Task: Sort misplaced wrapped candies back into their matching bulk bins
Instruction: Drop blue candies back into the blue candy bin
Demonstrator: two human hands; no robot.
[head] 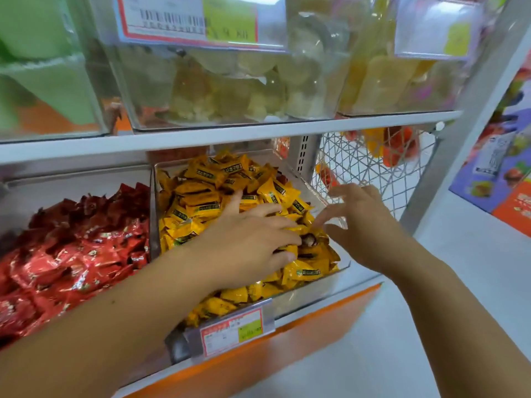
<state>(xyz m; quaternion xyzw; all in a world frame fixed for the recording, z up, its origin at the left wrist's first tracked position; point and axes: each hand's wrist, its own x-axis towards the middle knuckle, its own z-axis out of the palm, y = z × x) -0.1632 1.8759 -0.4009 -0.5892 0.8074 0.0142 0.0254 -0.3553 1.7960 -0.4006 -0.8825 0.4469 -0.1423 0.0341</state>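
So both hands are over the clear bin (342, 265) on the lower shelf, the one piled with yellow wrapped candies (201, 202). The left hand (253, 237) lies flat on top of the pile, fingers straight and spread, not gripping anything. The right hand (362, 225) hovers at the bin's right edge, fingers spread and only a bit bent, tips down near the candies, nothing held as far as I can see. Right between the two sets of fingertips there's a dark brownish piece (308, 240) sitting among the yellow ones, touching the left fingertips; too blurry to say what it is exactly. The neighbouring bin (71, 179) to the left is full of red wrapped candies (71, 254). A price tag (232, 330) hangs on the yellow bin's front, and a wire basket (359, 165) sits just to the right.
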